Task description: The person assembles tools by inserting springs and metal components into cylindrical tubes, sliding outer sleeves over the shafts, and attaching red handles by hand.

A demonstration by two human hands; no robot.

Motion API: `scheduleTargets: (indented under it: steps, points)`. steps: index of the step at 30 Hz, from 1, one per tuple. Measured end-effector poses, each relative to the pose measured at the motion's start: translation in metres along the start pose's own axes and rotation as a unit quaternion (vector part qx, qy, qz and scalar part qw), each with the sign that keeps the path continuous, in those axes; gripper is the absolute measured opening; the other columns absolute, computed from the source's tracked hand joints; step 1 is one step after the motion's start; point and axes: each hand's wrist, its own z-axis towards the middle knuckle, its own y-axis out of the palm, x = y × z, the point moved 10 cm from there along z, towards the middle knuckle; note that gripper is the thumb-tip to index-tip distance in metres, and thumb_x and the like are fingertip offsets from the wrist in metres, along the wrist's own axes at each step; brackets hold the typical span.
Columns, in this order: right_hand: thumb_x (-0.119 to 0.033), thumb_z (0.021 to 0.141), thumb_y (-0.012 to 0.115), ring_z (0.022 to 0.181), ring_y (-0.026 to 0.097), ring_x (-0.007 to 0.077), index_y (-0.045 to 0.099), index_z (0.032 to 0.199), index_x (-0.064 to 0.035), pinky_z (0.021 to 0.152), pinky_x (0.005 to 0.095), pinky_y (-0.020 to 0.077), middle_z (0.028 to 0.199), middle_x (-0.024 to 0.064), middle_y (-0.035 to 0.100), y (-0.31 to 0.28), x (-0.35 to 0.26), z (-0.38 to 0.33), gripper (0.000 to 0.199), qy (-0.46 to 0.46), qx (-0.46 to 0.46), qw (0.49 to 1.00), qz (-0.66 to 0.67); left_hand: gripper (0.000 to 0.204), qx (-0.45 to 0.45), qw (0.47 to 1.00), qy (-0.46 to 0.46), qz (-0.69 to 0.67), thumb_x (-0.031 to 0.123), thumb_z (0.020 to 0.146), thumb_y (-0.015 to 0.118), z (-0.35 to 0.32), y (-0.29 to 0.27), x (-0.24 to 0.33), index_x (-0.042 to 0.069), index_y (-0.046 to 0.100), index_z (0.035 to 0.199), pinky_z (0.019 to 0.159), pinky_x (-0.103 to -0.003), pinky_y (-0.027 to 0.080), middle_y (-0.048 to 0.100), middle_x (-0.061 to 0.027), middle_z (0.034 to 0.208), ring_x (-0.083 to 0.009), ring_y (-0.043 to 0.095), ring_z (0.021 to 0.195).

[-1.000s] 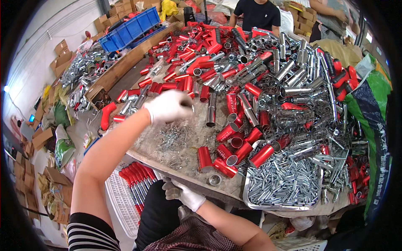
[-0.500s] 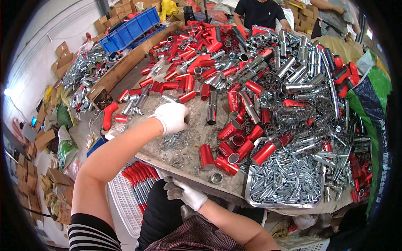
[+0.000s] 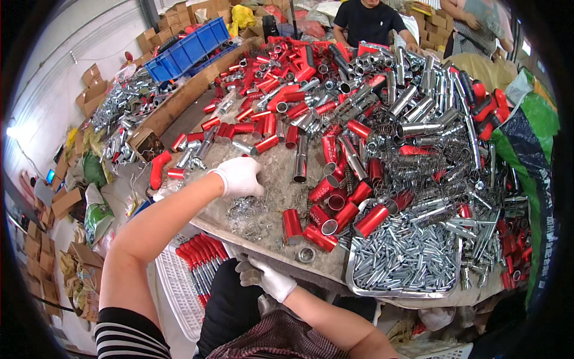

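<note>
red tubes (image 3: 326, 218) crowd beside small clips (image 3: 248, 212) under the curled left hand (image 3: 239, 176); right hand (image 3: 269, 278) grip unclear

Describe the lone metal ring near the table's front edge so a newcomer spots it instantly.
Start at the shallow metal tray heaped with small silver pins at the near edge of the worktable. Just to its left, on the bare tabletop in front of a cluster of short red tubes, lies the ring. It is the only flat, silver, open circle there, lying apart from the red cylinders.

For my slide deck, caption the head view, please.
Gloved left hand over small metal rings on a worktable heaped with red tubes.
</note>
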Motion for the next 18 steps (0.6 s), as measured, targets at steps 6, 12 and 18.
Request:
scheduleTargets:
  steps: [6,12,18]
  points:
    - [-0.039,0.099,0.056,0.078,0.067,0.0138,0.058,0.123,-0.0029,0.071,0.0296,0.0576,0.096,0.0079,0.068,-0.002,-0.002,0.000,0.043,-0.008,-0.009,1.000,0.010,0.025,0.131,0.948,0.049,-0.286,0.019,0.071,0.070,-0.007,-0.040,-0.016,0.002,0.068,0.090,0.073,-0.036,0.052,0.069,-0.0116,0.081,-0.0242,0.065,0.073]
    - [-0.038,0.100,0.055,0.079,0.066,0.0129,0.057,0.124,-0.0036,0.073,0.0288,0.0568,0.097,0.0074,0.067,0.002,0.004,0.003,0.042,0.011,-0.006,1.000,0.003,0.025,0.091,0.980,0.103,-0.144,0.024,0.074,0.070,-0.017,-0.030,0.022,0.004,0.072,0.088,0.076,-0.037,0.052,0.070,-0.0146,0.080,-0.0283,0.068,0.077]
    - [-0.037,0.101,0.052,0.079,0.066,0.0127,0.056,0.126,-0.0043,0.072,0.0291,0.0562,0.097,0.0068,0.067,-0.002,0.006,0.001,0.042,0.021,0.010,1.000,-0.005,0.035,0.015,1.000,0.001,0.000,0.035,0.070,0.074,-0.009,-0.014,0.041,0.003,0.074,0.083,0.076,-0.042,0.054,0.069,-0.0212,0.081,-0.0351,0.069,0.080]
